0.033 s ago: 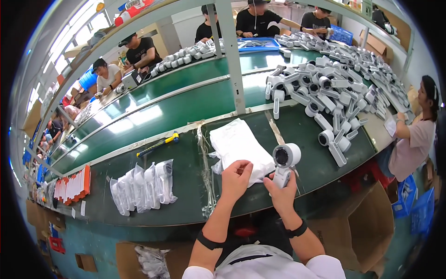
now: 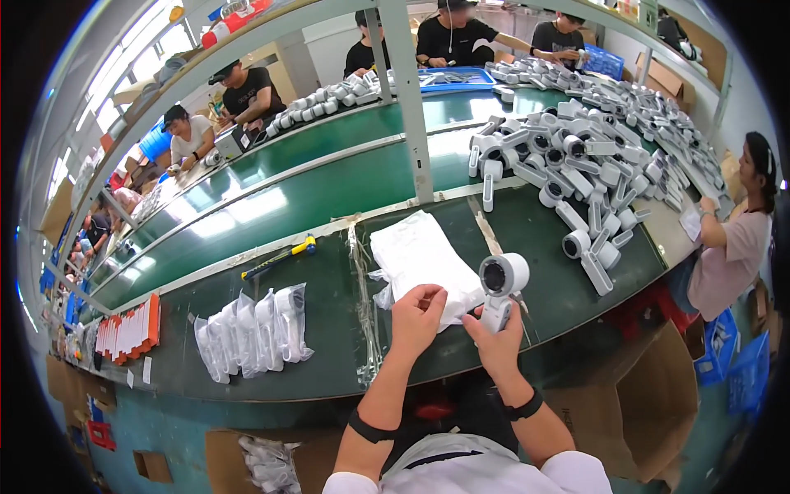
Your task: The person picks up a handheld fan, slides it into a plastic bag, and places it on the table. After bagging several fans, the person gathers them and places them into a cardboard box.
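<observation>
- In the head view, the right hand [image 2: 496, 336] holds the task's thing, a white handheld device [image 2: 512, 273] with a round, dark-centred head, just above the near side of the green bench [image 2: 337, 288]; thumb and fingers press around its handle, head up.
- The left hand [image 2: 418, 317] is just left of it, over the near edge of a white stack of thin sheets or bags [image 2: 424, 251]. Its fingers are curled with thumb and forefinger close together; whether they pinch anything, I cannot tell.
- Against the picture just before, hardly anything has changed: both hands keep their places, and the device sits barely further left. I judge the work in hand to be no further along.
- The held device looks bare, while the row of wrapped devices [image 2: 247, 333] on the left lies in clear plastic.
- Far right lies a large pile of bare devices [image 2: 576, 148]; far left of the stack, a yellow-and-dark hammer [image 2: 280, 257].
</observation>
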The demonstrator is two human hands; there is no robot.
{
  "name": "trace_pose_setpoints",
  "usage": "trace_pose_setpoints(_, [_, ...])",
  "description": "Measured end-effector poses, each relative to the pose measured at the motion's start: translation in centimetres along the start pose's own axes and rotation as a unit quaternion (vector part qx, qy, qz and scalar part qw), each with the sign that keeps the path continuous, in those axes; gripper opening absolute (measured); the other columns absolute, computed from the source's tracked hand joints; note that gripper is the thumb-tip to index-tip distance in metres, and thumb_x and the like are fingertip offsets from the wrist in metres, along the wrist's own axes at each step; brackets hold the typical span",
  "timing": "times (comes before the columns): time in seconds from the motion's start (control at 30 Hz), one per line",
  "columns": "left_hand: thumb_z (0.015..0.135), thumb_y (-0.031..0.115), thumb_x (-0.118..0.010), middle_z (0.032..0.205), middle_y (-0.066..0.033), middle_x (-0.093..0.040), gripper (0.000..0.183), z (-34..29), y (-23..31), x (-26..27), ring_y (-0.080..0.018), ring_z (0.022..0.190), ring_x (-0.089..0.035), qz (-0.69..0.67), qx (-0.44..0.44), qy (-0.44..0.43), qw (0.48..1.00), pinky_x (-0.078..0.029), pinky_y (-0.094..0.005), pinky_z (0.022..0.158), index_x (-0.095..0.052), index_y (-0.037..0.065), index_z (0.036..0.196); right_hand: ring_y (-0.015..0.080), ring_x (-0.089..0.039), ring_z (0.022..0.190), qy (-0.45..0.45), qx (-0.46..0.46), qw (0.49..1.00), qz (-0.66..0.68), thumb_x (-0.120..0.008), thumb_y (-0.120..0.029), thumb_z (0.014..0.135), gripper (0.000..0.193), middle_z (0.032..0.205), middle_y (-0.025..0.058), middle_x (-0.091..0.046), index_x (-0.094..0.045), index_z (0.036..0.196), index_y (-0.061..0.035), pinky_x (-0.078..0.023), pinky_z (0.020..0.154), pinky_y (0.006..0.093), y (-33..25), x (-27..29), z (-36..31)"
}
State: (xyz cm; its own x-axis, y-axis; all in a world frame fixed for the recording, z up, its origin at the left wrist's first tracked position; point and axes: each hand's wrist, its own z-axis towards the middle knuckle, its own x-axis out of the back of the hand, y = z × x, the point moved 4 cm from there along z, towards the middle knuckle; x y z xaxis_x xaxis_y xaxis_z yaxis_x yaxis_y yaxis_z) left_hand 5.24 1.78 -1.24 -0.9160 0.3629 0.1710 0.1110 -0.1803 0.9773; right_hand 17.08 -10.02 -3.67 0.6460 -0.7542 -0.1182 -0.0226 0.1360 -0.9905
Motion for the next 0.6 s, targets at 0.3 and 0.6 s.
trace_pose_setpoints(0.3, [0.092, 0.014, -0.065, 0.080, -0.0040, -0.066, 0.017, -0.3, -0.8, 0.4, -0.0100, 0.068, -0.060, -0.048, 0.002, 0.000, 0.999, -0.049, -0.0250, 0.062, -0.066, -0.002, 0.098, 0.0196, -0.063, 0.085, 0.049, 0.024, 0.989, -0.139, -0.068, -0.007, 0.076, 0.044, 0.094, 0.0108, -0.064, -0.051, 0.116, 0.0006, -0.050, 0.077, 0.0333, 0.7, -0.4, 1.9])
trace_pose_setpoints(0.6, [0.093, 0.009, -0.062, 0.084, -0.0036, -0.064, 0.012, -0.5, -1.3, -1.1, -0.0102, 0.071, -0.060, -0.183, 0.069, 0.018, 0.981, -0.048, -0.0236, 0.066, -0.062, -0.001, 0.099, 0.0185, -0.064, 0.081, 0.044, 0.021, 0.993, -0.112, -0.071, -0.014, 0.079, 0.047, 0.089, 0.0096, -0.067, -0.051, 0.119, 0.0010, -0.051, 0.076, 0.0324, 0.6, 2.2, 0.2])
